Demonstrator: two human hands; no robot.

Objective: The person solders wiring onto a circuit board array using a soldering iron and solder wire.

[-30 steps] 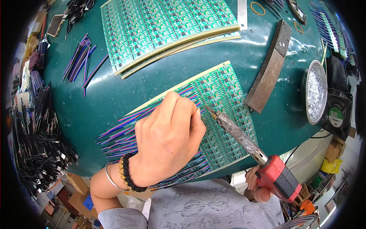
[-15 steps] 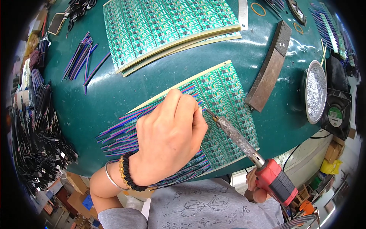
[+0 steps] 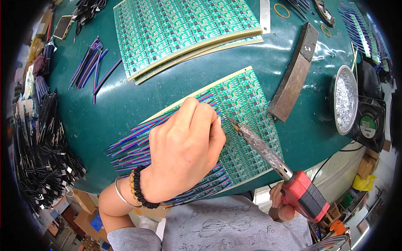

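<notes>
My left hand (image 3: pixel 182 146) is closed in a pinch over a green circuit board panel (image 3: pixel 261 121), its fingertips among the ends of thin coloured wires (image 3: pixel 134 148). Ends in blue and red show right at the fingertips; the palm hides the rest of the grip. Several wires lie in rows across the panel's left part, sticking out past its edge. In my right hand (image 3: pixel 281 204) is a soldering iron (image 3: pixel 266 150) with a red and black handle. Its tip points at the panel, just right of my left fingertips; whether it touches cannot be made out.
A stack of circuit board panels (image 3: pixel 184 33) lies at the back. A long dark metal bar (image 3: pixel 293 75) is right of the panel, then a round dish of silvery material (image 3: pixel 346 100) and a small fan (image 3: pixel 369 125). Loose wires (image 3: pixel 87 62) and black cables (image 3: pixel 42 154) lie left.
The soldering iron has shifted slightly right, its tip a little farther from my left fingertips. My left hand has barely moved.
</notes>
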